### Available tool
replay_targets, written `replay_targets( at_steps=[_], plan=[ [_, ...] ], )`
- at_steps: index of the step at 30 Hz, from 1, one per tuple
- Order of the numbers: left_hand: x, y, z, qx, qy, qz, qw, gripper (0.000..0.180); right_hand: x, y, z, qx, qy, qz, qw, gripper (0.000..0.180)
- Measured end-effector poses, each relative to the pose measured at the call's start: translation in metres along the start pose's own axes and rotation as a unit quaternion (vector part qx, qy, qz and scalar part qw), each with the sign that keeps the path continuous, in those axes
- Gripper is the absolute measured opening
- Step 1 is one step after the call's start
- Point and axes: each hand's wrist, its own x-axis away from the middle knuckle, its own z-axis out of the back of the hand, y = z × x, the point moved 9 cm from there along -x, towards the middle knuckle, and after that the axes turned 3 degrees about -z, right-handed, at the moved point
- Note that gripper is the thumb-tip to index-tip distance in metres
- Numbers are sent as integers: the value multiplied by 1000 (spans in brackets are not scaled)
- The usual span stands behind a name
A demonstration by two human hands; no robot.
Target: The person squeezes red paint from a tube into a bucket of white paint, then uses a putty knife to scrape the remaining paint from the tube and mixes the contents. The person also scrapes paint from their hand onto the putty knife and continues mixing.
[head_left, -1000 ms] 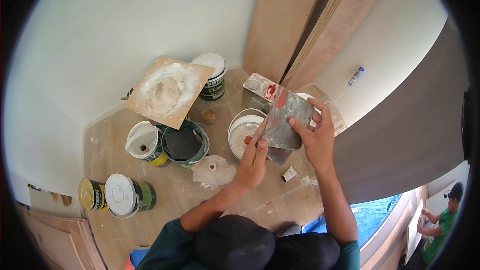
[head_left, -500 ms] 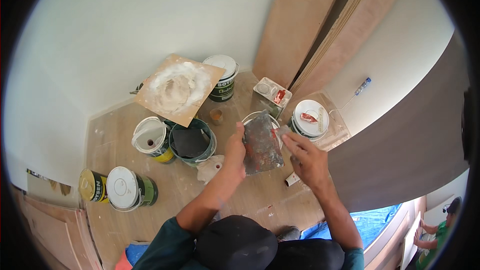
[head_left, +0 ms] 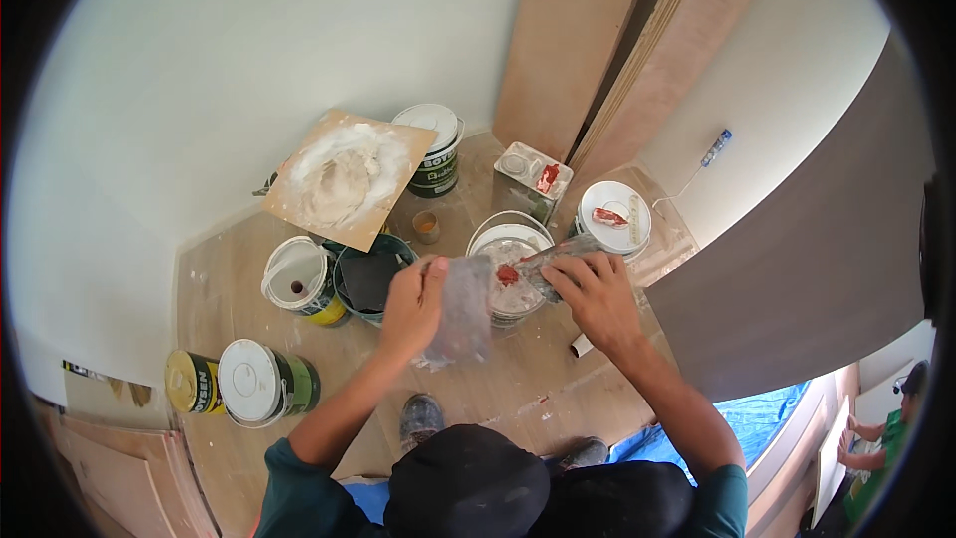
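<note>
My left hand grips a thin grey plate by its left edge, thumb on top; motion blurs the plate. In my right hand is a dark, stained flat scraper, fingers bent over it. The scraper's left end is over a white-rimmed bucket, whose pale, smeared top carries a dab of red paste. Apart from the scraper, the plate hangs to the left of that bucket.
Beyond are a board of white powder, a rectangular tin and a lidded bucket with red paste. More pails stand left. Plywood sheets lean on the wall; a co-worker is at far right.
My hands have drawn apart; the plate and scraper no longer meet. The plate has moved left and down, uncovering the red dab on the bucket. The view has shifted slightly.
</note>
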Motion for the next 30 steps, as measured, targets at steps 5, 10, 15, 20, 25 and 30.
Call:
replay_targets(
  at_steps=[5, 10, 15, 20, 25, 30],
  plan=[
    [0, 76, -23, -180, -79, -272, 942, 17, 2, 7, -8, -45, 30, -9, 998, 33],
    [-17, 46, -51, -274, -143, -287, 907, 15, -4, 12, -12, -41, 15, -36, 998, 26],
    [-31, 38, -76, -310, -187, -323, 874, 12, -1, 37, -9, -40, -27, -96, 994, 22],
    [-44, 39, -85, -307, -199, -326, 872, 13, -4, 38, -4, -36, -37, -98, 994, 21],
    [-83, 33, -44, -181, -87, -255, 946, 15, 10, 71, 5, -92, -7, -211, 973, 14],
    [-116, -15, -6, 83, -24, -9, 996, 19, 93, 188, -18, -330, 85, -468, 815, 30]
  ],
)
